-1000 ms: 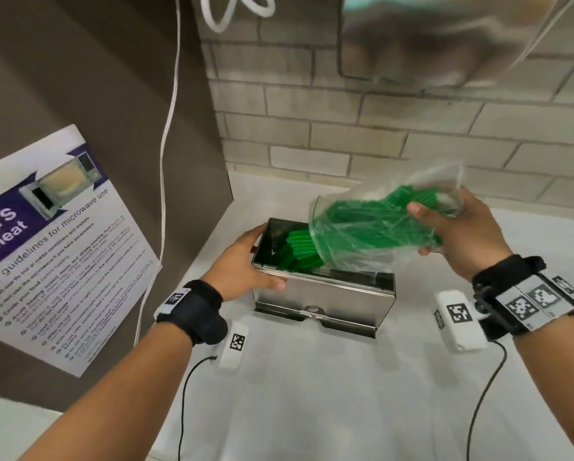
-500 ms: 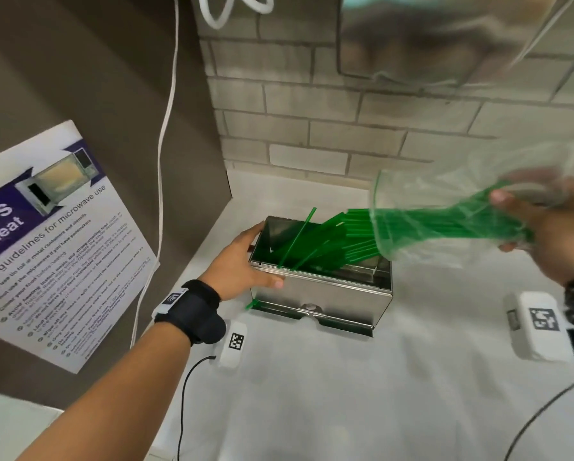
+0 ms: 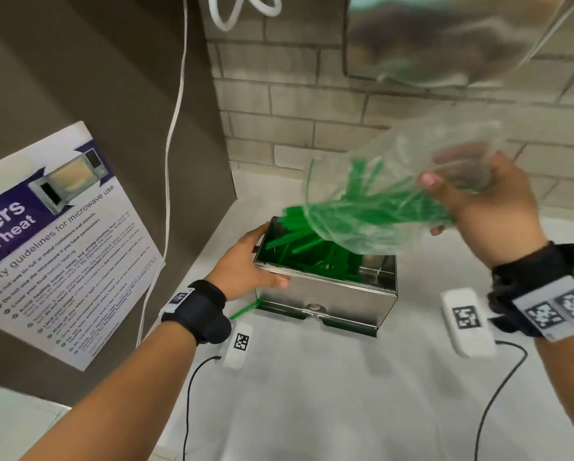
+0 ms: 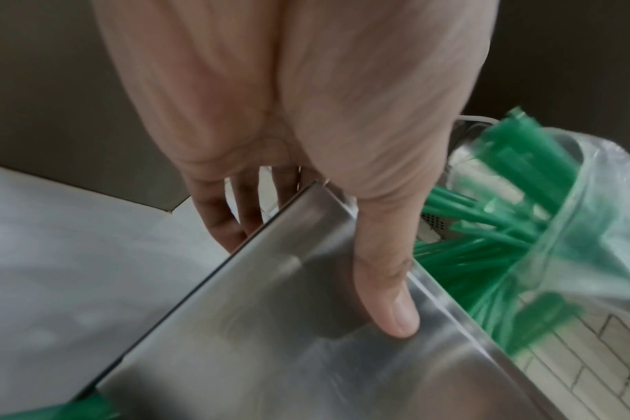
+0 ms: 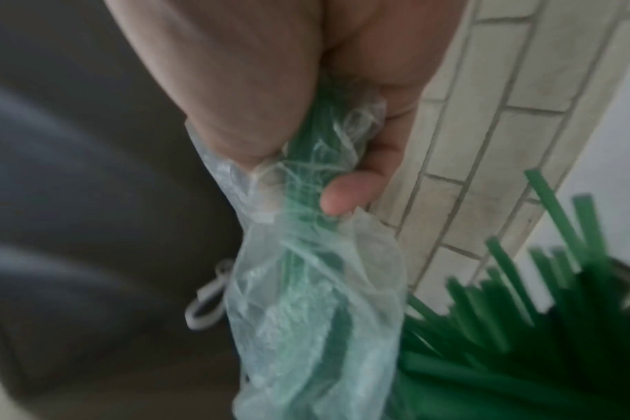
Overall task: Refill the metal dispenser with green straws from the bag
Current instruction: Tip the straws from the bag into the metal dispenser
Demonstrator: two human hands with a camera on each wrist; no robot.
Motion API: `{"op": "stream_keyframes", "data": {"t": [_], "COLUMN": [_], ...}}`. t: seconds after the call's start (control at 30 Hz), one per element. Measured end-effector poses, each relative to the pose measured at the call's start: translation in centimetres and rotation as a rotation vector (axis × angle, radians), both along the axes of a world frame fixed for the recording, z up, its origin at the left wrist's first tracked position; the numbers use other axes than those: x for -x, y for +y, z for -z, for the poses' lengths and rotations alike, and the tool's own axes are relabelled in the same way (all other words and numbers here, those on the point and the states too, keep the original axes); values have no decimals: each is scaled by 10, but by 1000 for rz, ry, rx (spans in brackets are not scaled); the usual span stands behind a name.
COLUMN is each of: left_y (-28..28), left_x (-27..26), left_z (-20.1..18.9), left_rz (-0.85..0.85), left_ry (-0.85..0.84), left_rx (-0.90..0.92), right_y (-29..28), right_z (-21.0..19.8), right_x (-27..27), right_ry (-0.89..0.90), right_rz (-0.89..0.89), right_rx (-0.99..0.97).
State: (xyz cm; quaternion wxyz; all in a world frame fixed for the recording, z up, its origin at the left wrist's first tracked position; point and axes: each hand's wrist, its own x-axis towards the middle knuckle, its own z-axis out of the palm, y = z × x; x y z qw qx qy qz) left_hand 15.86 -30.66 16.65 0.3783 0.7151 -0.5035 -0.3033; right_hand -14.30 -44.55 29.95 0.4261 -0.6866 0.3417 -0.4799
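We see the right hand [image 3: 488, 211] clutching the bag [image 3: 395, 201], its straws [image 3: 315, 242] slanting down-left into the dispenser [image 3: 329, 294] our left hand [image 3: 245, 264] grips, fingers curled round both.

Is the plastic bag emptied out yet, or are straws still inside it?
Not empty: green straws still show through the bag, its mouth tipped over the open dispenser.
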Motion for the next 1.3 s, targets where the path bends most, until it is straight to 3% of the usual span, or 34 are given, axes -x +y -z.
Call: {"op": "stream_keyframes", "data": {"t": [0.1,0.3,0.4,0.53,0.63,0.77,0.9,1.07,1.2,1.3], "left_y": [-2,-3,-6,-8,-12,-21,-22,-34,-40,-41], "left_x": [0,6,14,17,16,18,20,27,22,20], "left_z": [2,0,1,-6,-18,-25,-28,-32,-27,-26], "left_rz": [10,-1,-73,-111,29,192,185,172,199,255], "left_ry": [39,70,193,-6,-217,-334,-273,-194,-201,-227], "left_rx": [-15,-23,-30,-50,-25,-53,-20,71,0,3], "right_y": [11,12,12,4,2,8,1,5,-3,4], "right_z": [21,9,10,0,8,13,-16,-30,-55,-51], "right_x": [-26,-29,-14,11,18,4,7,-10,0,10], "right_ry": [144,164,253,277,357,537,411,570,403,583], "right_rz": [-52,-36,32,121,146,94,170,46,155,128], "right_rx": [17,135,177,183,195,334,286,293,275,317]}}
